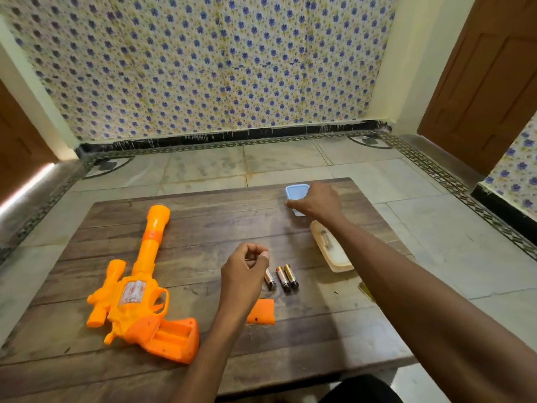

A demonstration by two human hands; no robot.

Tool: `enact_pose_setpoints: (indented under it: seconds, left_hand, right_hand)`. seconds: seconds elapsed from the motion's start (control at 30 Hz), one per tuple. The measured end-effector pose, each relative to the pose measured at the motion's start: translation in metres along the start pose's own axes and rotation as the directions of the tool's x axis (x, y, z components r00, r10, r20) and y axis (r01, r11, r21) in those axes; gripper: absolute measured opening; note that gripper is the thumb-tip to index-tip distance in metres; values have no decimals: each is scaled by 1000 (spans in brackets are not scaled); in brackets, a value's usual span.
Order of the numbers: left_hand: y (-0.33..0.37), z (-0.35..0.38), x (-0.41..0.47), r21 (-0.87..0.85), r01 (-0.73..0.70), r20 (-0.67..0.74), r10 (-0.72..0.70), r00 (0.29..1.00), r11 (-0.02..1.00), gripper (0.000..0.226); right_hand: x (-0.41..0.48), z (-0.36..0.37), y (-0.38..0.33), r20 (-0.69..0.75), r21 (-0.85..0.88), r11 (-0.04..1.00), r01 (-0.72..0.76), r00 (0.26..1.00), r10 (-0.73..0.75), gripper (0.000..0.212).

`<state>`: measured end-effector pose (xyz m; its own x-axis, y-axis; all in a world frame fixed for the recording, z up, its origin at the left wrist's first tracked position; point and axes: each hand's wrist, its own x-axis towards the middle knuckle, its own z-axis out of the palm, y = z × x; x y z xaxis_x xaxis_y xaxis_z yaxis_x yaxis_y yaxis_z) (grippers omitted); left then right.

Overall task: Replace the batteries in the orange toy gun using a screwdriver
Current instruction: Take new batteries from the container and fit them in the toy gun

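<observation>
Orange toy gun (136,298), eight o'clock, lies opened; batteries (283,277) centred. My left hand (244,271) pinches a thin part (252,259), probably its screw; my right hand (315,200) grips the blue tub (296,191), one o'clock, presumably to receive it.

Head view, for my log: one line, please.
toy gun: compartment open | cover: off | batteries: three on table | right hand: grips blue container | left hand: curled

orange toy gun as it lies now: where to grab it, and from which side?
Grip the barrel of the orange toy gun, between the darker collar and the body, coming straight down. The gun lies flat on the table, and the barrel is a plain tube with bare wood either side. Probably skip the handle: its battery bay is open, facing up.
</observation>
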<state>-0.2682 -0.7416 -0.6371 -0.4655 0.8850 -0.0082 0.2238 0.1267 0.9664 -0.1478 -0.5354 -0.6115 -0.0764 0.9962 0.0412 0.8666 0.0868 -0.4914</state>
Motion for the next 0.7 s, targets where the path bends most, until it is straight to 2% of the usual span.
enact_pose_setpoints:
  seconds: [0.07,0.2,0.27,0.33,0.4,0.47,0.53,0.57,0.7]
  left_hand:
    - [0,1,4,-15,16,-13,-16,1000,1000,13]
    - [2,-5,6,-69,31,-6,-32,999,997,10]
    - [3,-10,10,-116,20,-23,-22,999,993,7]
    - [8,-21,14,-251,41,-72,-61,996,967,4]
    - [18,-37,15,-450,115,-53,-155,986,886,17]
    - [25,-58,9,-550,196,47,-204,978,812,40]
    - [29,-77,1,-490,228,138,-183,973,842,58]
    - [29,-84,-3,-438,232,175,-170,970,868,60]
    - [18,-94,-21,-285,227,263,-152,953,931,33]
  right_hand:
    - [6,7,-4,4,-35,999,7,1000,-7,70]
    - [7,6,-19,-12,-70,997,21,1000,-22,65]
    - [-3,-4,-29,-13,-51,996,73,997,-74,67]
    - [-26,-19,-41,53,12,986,167,984,-168,62]
    - [-60,-34,-48,143,84,956,279,947,-289,61]
    - [-98,-45,-53,219,108,912,395,885,-410,62]
    - [-130,-49,-55,276,110,869,483,825,-493,63]
    - [-144,-50,-57,293,116,854,508,804,-518,64]
    - [-188,-44,-55,311,135,805,578,747,-588,71]
